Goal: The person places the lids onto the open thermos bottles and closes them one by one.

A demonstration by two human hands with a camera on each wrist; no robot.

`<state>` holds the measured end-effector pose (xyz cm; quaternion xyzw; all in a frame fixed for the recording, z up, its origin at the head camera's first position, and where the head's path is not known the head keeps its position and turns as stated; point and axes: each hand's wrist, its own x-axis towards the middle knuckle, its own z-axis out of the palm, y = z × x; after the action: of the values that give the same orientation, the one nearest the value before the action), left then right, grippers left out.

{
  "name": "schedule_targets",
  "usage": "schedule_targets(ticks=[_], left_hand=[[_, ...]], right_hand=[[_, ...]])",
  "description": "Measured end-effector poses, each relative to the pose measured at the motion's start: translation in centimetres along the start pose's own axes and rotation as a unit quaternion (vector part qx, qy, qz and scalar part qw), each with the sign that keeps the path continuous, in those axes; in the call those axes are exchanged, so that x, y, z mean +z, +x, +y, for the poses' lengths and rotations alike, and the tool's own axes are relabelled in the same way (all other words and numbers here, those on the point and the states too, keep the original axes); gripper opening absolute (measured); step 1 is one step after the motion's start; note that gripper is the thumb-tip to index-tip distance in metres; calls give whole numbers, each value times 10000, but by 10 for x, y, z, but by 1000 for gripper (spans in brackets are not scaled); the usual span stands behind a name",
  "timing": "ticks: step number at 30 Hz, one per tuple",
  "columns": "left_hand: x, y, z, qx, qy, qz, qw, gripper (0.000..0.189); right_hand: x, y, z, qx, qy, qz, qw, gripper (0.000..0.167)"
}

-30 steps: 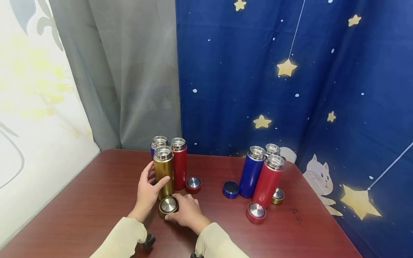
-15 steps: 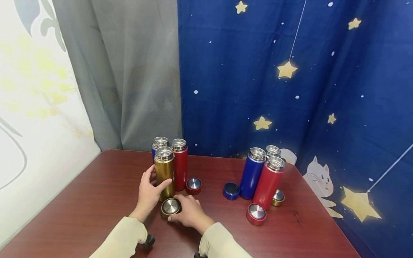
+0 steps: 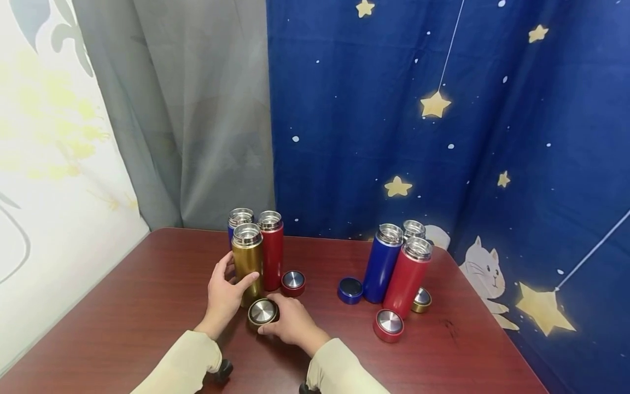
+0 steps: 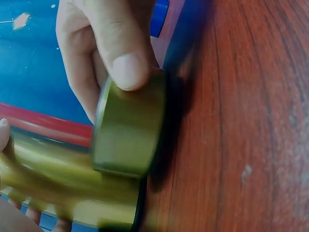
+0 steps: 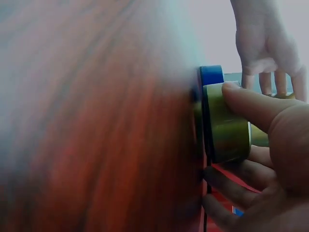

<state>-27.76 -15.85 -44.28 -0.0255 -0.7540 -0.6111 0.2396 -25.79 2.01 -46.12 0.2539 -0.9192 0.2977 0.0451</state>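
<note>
My left hand (image 3: 226, 290) grips an uncapped gold thermos bottle (image 3: 248, 260), which stands upright at the left of the table, thumb across its front. Just in front of the bottle's base, my right hand (image 3: 292, 320) pinches a gold bottle lid (image 3: 262, 311) with a silver top. In the right wrist view the thumb and fingers (image 5: 241, 186) lie either side of the lid (image 5: 229, 128), which is close over the tabletop. The left wrist view shows the lid (image 4: 130, 133) blurred beside the gold bottle (image 4: 53, 169).
Behind the gold bottle stand an open red bottle (image 3: 273, 254) and an open blue bottle (image 3: 235, 230). A red lid (image 3: 293, 283) lies beside them. At right are another blue bottle (image 3: 381, 268), red bottle (image 3: 407, 279), one mostly hidden, plus blue (image 3: 350, 290), red (image 3: 389, 325) and gold lids (image 3: 421, 301).
My right hand has shifted slightly to the right with the gold lid between its fingers. The left hand stays on the gold bottle, which stands where it was.
</note>
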Motion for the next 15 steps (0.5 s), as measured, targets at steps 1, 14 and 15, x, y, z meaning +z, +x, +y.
schedule_targets(ticks=[1, 14, 15], left_hand=[[0, 0, 0, 7, -8, -12, 10000, 78], [-3, -3, -2, -51, 81, -96, 9999, 78], [-3, -3, -2, -36, 65, -97, 9999, 78]], right_hand=[[-1, 0, 1, -20, 72, 45, 10000, 65], [-10, -6, 13, -19, 670, 612, 9959, 61], [-10, -6, 13, -23, 708, 693, 9951, 61]])
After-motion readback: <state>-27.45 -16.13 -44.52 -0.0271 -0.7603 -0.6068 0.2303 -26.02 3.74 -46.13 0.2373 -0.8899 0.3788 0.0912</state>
